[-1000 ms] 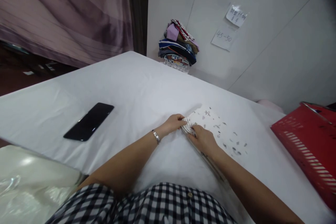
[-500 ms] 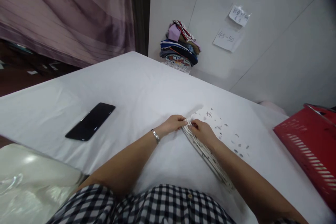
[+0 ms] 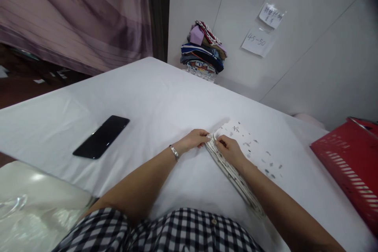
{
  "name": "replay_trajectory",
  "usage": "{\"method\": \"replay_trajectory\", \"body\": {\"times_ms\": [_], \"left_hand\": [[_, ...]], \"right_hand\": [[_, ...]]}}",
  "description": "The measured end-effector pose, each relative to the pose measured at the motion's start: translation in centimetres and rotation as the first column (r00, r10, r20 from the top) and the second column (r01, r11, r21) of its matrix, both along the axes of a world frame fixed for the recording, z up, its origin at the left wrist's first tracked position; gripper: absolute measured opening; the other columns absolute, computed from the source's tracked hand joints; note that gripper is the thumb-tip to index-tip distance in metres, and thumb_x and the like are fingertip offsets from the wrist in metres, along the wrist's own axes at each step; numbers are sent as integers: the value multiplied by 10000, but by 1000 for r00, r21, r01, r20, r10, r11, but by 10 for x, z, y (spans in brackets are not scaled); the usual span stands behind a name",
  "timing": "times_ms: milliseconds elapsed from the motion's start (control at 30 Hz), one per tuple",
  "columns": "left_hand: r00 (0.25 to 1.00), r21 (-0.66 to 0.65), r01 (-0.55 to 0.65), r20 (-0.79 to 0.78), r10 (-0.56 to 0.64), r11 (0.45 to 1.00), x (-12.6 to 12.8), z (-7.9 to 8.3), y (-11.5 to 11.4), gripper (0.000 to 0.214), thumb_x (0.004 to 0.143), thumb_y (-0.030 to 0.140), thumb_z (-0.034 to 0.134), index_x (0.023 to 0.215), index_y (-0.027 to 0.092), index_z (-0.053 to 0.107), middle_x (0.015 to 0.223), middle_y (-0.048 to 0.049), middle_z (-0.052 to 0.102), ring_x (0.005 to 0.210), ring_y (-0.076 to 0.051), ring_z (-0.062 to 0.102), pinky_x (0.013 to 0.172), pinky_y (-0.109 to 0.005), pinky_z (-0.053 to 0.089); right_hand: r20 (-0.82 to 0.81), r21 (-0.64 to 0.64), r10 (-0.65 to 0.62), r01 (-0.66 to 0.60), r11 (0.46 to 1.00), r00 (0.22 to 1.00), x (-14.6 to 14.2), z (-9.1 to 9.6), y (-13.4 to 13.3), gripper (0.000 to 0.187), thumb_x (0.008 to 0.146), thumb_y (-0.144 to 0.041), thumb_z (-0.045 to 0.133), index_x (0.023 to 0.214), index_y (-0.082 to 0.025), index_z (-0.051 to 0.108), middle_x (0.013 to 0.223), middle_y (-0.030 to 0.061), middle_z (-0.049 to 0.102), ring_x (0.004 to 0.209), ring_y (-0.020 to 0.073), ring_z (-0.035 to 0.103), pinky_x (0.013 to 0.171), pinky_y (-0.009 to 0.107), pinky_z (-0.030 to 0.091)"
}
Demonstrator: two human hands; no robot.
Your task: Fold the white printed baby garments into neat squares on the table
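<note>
A white cloth with small dark printed shapes (image 3: 248,143) lies right of the middle of the table, its near side gathered into a long narrow band of stacked folds. My left hand (image 3: 195,139) pinches the far end of that folded band between thumb and fingers. Just right of it, my right hand (image 3: 229,149) has its fingers curled on the same folds, gripping the cloth close to the left fingertips. The right forearm passes over the flat printed part and hides some of it.
A black phone (image 3: 102,137) lies on the white-covered table (image 3: 165,94) at left. A red basket (image 3: 348,165) stands at the right edge. Folded clothes (image 3: 203,51) are stacked by the wall beyond. Clear plastic (image 3: 35,208) lies at the lower left, below a pink curtain (image 3: 73,15).
My right hand has shifted very slightly along the folds, away from my left fingertips. My left hand stays in place on the cloth. The view has tilted a little.
</note>
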State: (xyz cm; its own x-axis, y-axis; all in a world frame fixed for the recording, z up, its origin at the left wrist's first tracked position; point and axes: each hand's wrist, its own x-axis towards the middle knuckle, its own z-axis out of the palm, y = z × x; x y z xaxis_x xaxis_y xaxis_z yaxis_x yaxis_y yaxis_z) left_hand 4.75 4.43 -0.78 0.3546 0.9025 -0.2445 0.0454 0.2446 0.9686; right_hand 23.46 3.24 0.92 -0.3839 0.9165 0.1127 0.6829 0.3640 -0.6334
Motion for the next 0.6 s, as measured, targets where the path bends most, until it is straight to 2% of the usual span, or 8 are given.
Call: {"method": "replay_trajectory", "body": {"times_ms": [100, 233, 300, 467, 600], "left_hand": [[1000, -1, 0, 4, 0, 1000, 0, 0, 0, 245, 651, 269, 612, 850, 128, 638, 642, 23, 527, 520, -68, 439, 462, -204, 349], [1000, 13, 9, 14, -9, 1000, -1, -1, 0, 247, 650, 280, 618, 846, 131, 646, 650, 20, 537, 524, -67, 438, 469, -202, 354], [1000, 16, 5, 7, -5, 1000, -1, -1, 0, 243, 652, 277, 613, 843, 130, 648, 641, 20, 535, 523, -70, 441, 468, -204, 357], [1000, -12, -3, 0, 3, 1000, -1, -1, 1, 256, 657, 268, 599, 865, 131, 658, 630, 12, 539, 543, -84, 458, 477, -208, 366], [1000, -24, -20, 2, 20, 1000, -1, 1, 1, 248, 658, 286, 603, 846, 137, 662, 622, 13, 538, 541, -86, 458, 477, -210, 363]], "right_hand": [[101, 16, 28, -30, 999, 995, -5, 3, -1, 186, 825, -356, 462, 715, -212, 505, 590, -38, 491, 537, 113, 415, 530, 232, 307], [219, 18, -21, 17, 1000, 975, -10, 3, 2, 193, 792, -386, 510, 710, -216, 469, 594, -42, 498, 529, 114, 407, 511, 236, 279], [193, 12, -13, 11, 1000, 981, -9, 1, 4, 178, 805, -362, 486, 705, -214, 472, 586, -42, 492, 525, 112, 402, 517, 237, 287], [4, -30, 13, -13, 999, 1000, 0, -4, 6, 202, 826, -360, 450, 698, -209, 487, 554, -49, 446, 521, 109, 398, 516, 231, 312], [-5, -5, 26, -26, 1000, 1000, 0, -2, 4, 200, 832, -355, 446, 702, -208, 485, 553, -49, 446, 516, 107, 398, 521, 232, 315]]}}
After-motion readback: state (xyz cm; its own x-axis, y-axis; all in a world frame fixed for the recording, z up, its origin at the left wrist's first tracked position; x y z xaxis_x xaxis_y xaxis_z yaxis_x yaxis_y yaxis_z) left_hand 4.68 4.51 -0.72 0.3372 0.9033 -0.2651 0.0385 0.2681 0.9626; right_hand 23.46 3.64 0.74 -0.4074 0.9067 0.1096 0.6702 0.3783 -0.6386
